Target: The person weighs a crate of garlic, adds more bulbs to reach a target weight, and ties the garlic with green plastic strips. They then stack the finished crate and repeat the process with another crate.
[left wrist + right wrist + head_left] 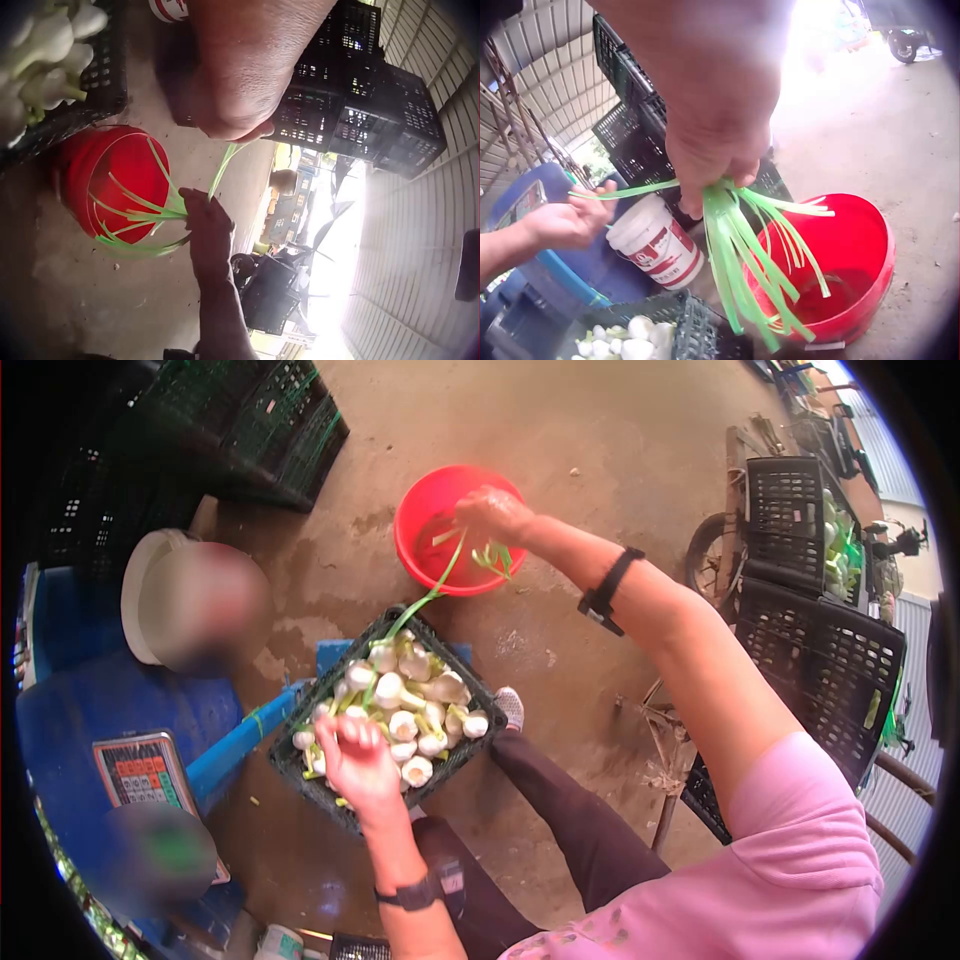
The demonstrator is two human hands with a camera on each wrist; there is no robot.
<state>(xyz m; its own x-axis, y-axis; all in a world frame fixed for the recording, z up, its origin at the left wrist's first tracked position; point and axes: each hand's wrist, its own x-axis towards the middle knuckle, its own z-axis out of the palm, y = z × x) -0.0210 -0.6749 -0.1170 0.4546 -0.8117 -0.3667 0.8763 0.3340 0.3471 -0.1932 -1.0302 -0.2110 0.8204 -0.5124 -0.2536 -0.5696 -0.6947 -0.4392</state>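
My right hand reaches over a red bucket and grips a bundle of thin green strips that hang down into it. One long green strip stretches from that bundle to my left hand, which pinches its end above a black crate heaped with white bulbs. In the left wrist view the left hand pinches the strip, with the right hand and the bucket beyond. From the right wrist, the right hand fills the top and the left hand is at far left.
Another person in a white hat sits at the left beside a blue scale with a keypad. Stacked black crates stand at upper left and right. A white tub with a red label stands near the crate.
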